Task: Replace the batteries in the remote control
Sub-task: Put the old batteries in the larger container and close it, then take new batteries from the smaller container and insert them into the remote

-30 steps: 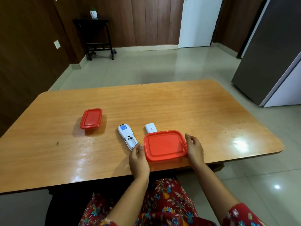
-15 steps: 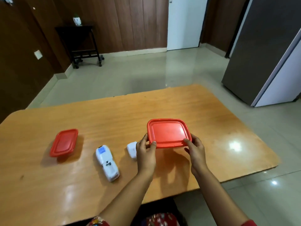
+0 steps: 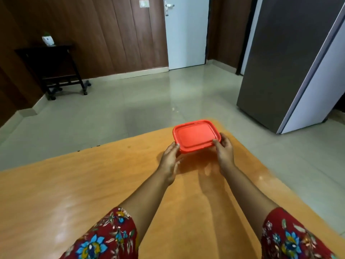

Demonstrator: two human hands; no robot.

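Note:
A red-lidded rectangular container sits near the far edge of the wooden table. I hold it with both arms stretched out. My left hand touches its near left corner with the fingertips. My right hand grips its right side, thumb on the lid's rim. Whether the container rests on the table or hovers just above it, I cannot tell. The remote control and its batteries are out of view.
Beyond the table lies a glossy tiled floor. A tall grey refrigerator stands at the right, a white door at the back, and a dark side table with a small white pot at the back left.
Both hands lifted the red container from the table's near edge and carried it to the far side. The view swung forward, so the remote, its white cover and the small red box dropped out of sight.

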